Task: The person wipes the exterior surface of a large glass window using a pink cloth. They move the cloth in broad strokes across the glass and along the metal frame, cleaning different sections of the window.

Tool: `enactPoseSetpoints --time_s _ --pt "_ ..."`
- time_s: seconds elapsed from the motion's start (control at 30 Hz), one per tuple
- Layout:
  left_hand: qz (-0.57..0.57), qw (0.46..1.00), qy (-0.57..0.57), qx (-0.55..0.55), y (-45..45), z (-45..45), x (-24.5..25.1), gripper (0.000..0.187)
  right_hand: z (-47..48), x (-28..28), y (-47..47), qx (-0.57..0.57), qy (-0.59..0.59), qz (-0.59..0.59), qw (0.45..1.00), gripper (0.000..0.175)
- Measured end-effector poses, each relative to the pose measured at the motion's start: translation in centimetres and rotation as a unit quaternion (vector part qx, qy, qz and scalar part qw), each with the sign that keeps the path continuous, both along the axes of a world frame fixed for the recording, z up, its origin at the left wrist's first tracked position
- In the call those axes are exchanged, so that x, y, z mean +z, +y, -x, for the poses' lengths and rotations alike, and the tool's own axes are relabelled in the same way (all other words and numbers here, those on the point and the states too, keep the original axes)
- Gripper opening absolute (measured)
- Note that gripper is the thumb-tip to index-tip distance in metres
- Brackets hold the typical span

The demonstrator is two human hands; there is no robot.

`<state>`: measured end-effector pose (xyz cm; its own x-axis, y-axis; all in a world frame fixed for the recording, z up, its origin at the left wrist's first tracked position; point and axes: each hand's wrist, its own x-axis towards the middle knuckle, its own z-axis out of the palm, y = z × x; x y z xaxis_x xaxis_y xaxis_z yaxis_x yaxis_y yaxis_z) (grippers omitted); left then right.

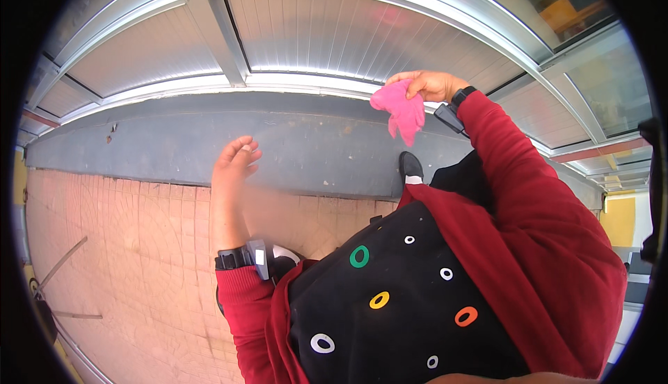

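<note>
A bunched pink cloth (401, 107) hangs from the fingers of my right hand (433, 85). That hand is out in front of the lower metal panel (365, 34) of a glazed aluminium partition, near its bottom rail. Whether the cloth touches the panel, I cannot tell. My left hand (237, 159) is held out above a grey painted ledge (292, 144), fingers loosely curled and apart, with nothing in it. Each wrist wears a black strap with a small device.
Pinkish paving tiles (120, 238) border the ledge. My shoe (410, 166) rests on the ledge at the right. An aluminium post (209, 29) divides the panels. Glass panes (600, 81) curve around at the right. Thin bars (65, 259) stand out at the far left.
</note>
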<state>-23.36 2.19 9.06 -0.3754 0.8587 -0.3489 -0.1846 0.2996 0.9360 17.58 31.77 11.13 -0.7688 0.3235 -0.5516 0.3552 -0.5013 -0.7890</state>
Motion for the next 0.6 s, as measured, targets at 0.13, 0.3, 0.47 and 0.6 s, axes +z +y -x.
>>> enactPoseSetpoints --time_s 0.13,0.3,0.47,0.6 --pt "-0.013 1.000 0.001 -0.006 -0.2 0.4 -0.1 0.035 -2.6 6.0 0.0 -0.021 -0.076 -0.078 0.994 0.048" --pt "-0.036 0.999 0.019 -0.021 -0.7 0.5 -0.5 0.034 -3.8 14.4 -3.8 -0.075 0.035 -0.113 0.990 0.043" --pt "-0.033 0.998 0.051 -0.032 -1.3 0.2 -1.0 0.035 -2.6 21.8 -8.8 -0.037 0.095 -0.199 0.975 0.039" --pt "-0.017 0.996 0.067 -0.057 -1.3 -0.4 -1.0 0.036 0.5 24.2 -10.8 0.060 -0.123 -0.483 0.865 0.040"
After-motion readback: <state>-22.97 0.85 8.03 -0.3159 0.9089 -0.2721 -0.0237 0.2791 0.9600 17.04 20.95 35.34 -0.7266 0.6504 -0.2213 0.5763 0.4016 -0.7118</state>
